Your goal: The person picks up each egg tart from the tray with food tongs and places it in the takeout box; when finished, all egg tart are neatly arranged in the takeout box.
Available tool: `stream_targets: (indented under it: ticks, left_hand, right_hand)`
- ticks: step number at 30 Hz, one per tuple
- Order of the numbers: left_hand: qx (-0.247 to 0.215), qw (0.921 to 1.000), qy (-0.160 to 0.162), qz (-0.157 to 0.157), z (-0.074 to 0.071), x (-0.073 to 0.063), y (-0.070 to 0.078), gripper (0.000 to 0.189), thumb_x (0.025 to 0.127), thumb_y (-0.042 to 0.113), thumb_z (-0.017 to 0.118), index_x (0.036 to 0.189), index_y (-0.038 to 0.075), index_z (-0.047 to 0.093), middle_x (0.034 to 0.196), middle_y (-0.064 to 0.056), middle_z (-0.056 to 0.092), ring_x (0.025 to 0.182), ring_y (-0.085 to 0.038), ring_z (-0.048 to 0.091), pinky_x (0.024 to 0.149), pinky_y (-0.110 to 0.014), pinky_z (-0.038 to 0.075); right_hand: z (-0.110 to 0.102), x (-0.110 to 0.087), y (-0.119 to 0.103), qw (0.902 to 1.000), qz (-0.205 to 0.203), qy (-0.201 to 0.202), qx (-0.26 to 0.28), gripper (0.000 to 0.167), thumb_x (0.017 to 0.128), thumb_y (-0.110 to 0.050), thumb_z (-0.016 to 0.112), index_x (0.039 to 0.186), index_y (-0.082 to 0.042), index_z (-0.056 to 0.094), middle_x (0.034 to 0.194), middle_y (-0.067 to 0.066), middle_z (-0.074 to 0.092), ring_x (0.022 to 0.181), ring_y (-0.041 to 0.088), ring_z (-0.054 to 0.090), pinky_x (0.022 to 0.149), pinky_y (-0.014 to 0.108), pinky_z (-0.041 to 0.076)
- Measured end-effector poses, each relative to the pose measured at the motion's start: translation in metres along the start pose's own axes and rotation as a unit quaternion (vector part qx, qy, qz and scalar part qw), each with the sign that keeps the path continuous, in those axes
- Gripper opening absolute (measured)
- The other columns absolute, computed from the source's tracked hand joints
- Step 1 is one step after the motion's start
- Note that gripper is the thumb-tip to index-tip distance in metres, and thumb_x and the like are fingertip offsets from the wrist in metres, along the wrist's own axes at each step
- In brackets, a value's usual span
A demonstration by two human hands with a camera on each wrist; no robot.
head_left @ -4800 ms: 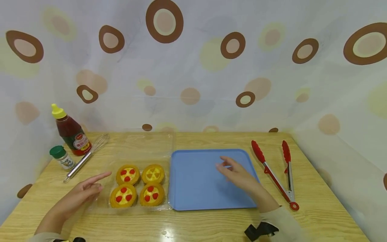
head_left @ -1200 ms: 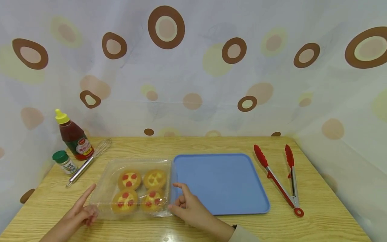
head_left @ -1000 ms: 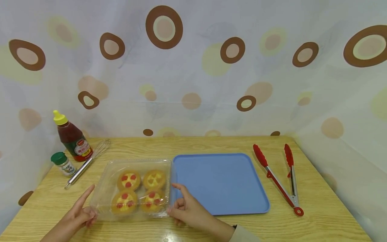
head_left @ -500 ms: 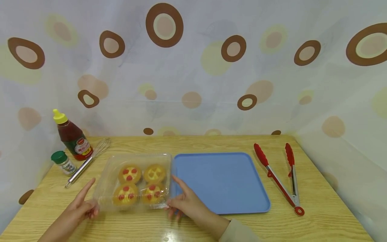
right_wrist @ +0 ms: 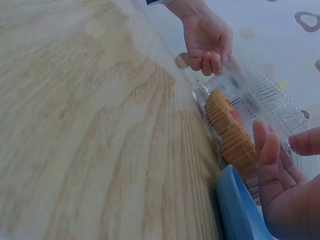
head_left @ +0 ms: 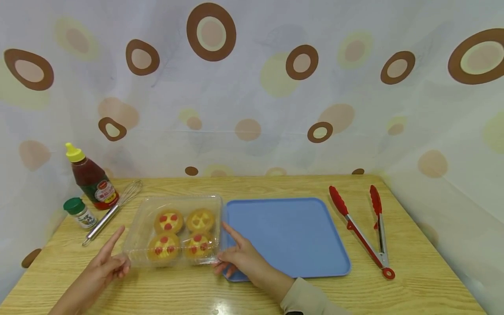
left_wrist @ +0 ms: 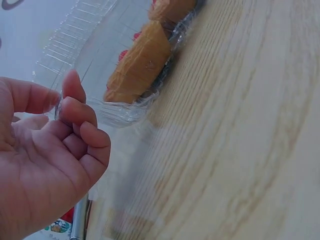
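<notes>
A clear plastic clamshell container (head_left: pixel 135 238), its lid down over several round tarts (head_left: pixel 200 221), stands left of centre in the head view. Red pieces top most of the tarts. My left hand (head_left: pixel 96 275) pinches the container's front left corner, index finger stretched out along the side. At the front right corner my right hand (head_left: pixel 248 264) pinches the rim, its index finger also extended. In the left wrist view, thumb and fingers meet on the plastic edge (left_wrist: pixel 120 115). Both hands appear on the rim in the right wrist view. Whether the container's base touches the table is unclear.
A blue tray (head_left: pixel 287 238) lies right against the container. Red-tipped tongs (head_left: pixel 360 236) lie spread beyond it. To the left are a sauce bottle (head_left: pixel 94 181), a green-capped shaker (head_left: pixel 80 212) and a whisk (head_left: pixel 112 214). A patterned cloth (head_left: pixel 252 96) hangs behind the table.
Several seconds ago the lid lay folded back and both hands were off the container. The lid is now down, both hands grip the rim, and over the last second the container has shifted away from me.
</notes>
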State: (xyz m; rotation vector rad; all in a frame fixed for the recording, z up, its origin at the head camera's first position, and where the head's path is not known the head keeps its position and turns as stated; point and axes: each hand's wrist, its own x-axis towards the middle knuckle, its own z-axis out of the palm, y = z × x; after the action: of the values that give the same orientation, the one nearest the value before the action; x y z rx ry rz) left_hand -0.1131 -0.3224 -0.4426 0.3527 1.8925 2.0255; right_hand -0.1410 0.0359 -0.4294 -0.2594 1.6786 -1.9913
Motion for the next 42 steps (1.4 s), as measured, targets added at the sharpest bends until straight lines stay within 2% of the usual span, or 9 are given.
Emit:
stream_targets:
  ticks: [11, 21, 29, 42]
  left_hand:
    - [-0.014, 0.9998, -0.001, 0.015, -0.0013, 0.0037, -0.0003, 0.070, 0.101, 0.000, 0.029, 0.151, 0.031, -0.010, 0.081, 0.004, 0.055, 0.076, -0.008, 0.052, 0.068, -0.021, 0.044]
    - [-0.019, 0.9993, -0.010, 0.032, -0.0005, 0.0061, -0.0020, 0.072, 0.101, -0.001, 0.030, 0.151, 0.035, -0.007, 0.079, 0.005, 0.055, 0.072, -0.006, 0.049, 0.062, -0.023, 0.039]
    - [-0.010, 0.9998, 0.010, 0.017, 0.0008, 0.0056, -0.0009, 0.070, 0.101, 0.000, 0.030, 0.151, 0.036, -0.004, 0.079, 0.005, 0.055, 0.073, -0.006, 0.049, 0.064, -0.022, 0.040]
    - [0.001, 0.9998, 0.016, 0.012, 0.0030, 0.0051, -0.0012, 0.068, 0.102, 0.002, 0.029, 0.152, 0.035, -0.003, 0.079, 0.004, 0.053, 0.074, -0.008, 0.050, 0.066, -0.023, 0.041]
  right_hand:
    - [0.0050, 0.0060, -0.0005, 0.9988, -0.005, 0.035, 0.032, 0.081, 0.084, 0.011, 0.055, 0.152, -0.017, 0.021, 0.076, 0.023, 0.067, 0.053, 0.014, 0.063, 0.047, 0.020, 0.049]
    - [0.0033, 0.0065, -0.0009, 0.9985, -0.006, 0.028, 0.046, 0.081, 0.083, 0.013, 0.054, 0.152, -0.016, 0.021, 0.075, 0.022, 0.068, 0.052, 0.014, 0.063, 0.048, 0.020, 0.050]
    - [0.0023, 0.0063, 0.0001, 0.9987, -0.005, 0.024, 0.045, 0.081, 0.084, 0.013, 0.053, 0.152, -0.016, 0.020, 0.073, 0.019, 0.068, 0.051, 0.013, 0.063, 0.049, 0.020, 0.050]
    - [0.0014, 0.0060, -0.0015, 0.9986, -0.001, 0.022, 0.047, 0.081, 0.084, 0.011, 0.054, 0.152, -0.018, 0.021, 0.073, 0.016, 0.068, 0.050, 0.012, 0.062, 0.048, 0.020, 0.049]
